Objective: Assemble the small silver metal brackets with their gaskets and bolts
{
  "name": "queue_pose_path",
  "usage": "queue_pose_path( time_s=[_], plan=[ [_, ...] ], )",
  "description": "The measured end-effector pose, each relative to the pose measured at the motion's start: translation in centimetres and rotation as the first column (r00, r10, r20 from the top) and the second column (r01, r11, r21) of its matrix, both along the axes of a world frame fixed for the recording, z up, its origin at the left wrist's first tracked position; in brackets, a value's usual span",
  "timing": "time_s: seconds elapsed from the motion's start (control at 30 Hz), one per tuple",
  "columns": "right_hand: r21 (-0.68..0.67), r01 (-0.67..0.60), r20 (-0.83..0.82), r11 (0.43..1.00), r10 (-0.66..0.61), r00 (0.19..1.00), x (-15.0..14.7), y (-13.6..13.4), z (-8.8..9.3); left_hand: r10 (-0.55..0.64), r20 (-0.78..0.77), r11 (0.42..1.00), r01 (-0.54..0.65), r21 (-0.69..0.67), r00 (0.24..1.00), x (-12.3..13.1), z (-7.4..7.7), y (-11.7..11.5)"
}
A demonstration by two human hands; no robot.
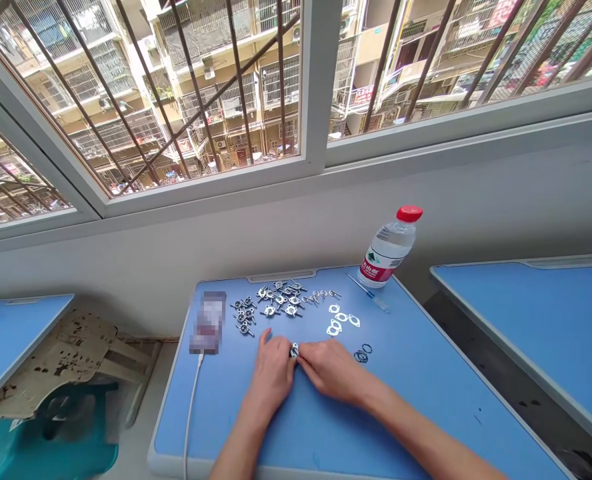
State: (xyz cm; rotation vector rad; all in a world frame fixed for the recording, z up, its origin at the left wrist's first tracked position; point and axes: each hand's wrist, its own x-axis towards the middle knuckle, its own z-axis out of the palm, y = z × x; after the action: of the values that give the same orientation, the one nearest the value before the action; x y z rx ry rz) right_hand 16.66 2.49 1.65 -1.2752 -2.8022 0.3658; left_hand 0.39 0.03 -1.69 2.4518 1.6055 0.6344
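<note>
Silver fitting point(294, 350) is grasped between the left hand point(271, 373) and right hand point(333, 370), just above a blue desk point(416, 413).

Left hand point(270, 377), right hand point(332, 371): bare, slim, long fingers point(310, 361). Left forearm point(239, 447), right forearm point(421, 437): bare down to frame edge, slender, tapering to narrow wrists; smooth skin, no markings.

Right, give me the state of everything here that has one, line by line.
small metal fitting, pinched between both hands
left hand, touching the fitting
right hand, touching the fitting
water bottle, upright, capped, partly full
phone, face blurred, plugged in
white cable, lying slack
screwdriver, lying flat
metal fittings, loosely scattered
flat metal washers, lying flat
black rings, lying flat
</note>
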Motion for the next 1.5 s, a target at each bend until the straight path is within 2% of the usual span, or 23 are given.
queue_pose_path(
  time_s=[0.17, 0.4, 0.63, 0.83, 1.03, 1.2, 1.5],
  plan=[
    [-0.002, 0.014, 0.009, 1.0, -0.014, 1.0, -0.4, -0.2, -0.3, 0.027, -0.014, 1.0, -0.027, 0.0, 1.0, 0.1, -0.2, 0.1],
    [-0.006, -0.003, -0.071, 1.0, 0.003, 0.998, 0.6, 0.9, -0.8, -0.023, -0.002, 1.0, 0.023, -0.011, 1.0, -0.3, 0.5, 0.6],
    [0.016, 0.039, -0.05, 0.999, -0.038, 0.998, 1.7, 2.2, -0.8, -0.082, 0.0, 0.996, 0.082, -0.03, 0.997, -0.6, 0.3, 0.8],
    [0.009, 0.056, -0.075, 0.998, -0.056, 0.996, 1.7, 2.4, -1.0, -0.116, 0.015, 0.992, 0.117, -0.056, 0.993, -0.8, 0.8, 0.5],
    [-0.014, 0.112, -0.084, 0.994, -0.113, 0.99, 1.6, 2.5, -0.9, -0.004, -0.037, 1.0, 0.003, -0.009, 0.999, -0.5, 0.6, 0.3],
    [-0.008, 0.168, -0.111, 0.986, -0.167, 0.98, 1.9, 2.6, -0.5, 0.147, -0.032, 0.987, -0.145, 0.064, 0.989, -0.9, 0.9, 0.6],
    [-0.013, 0.168, -0.123, 0.986, -0.169, 0.978, 1.9, 2.5, -0.1, 0.26, -0.121, 0.965, -0.261, 0.007, 0.958, -0.8, 0.7, 2.1]
  ],
)
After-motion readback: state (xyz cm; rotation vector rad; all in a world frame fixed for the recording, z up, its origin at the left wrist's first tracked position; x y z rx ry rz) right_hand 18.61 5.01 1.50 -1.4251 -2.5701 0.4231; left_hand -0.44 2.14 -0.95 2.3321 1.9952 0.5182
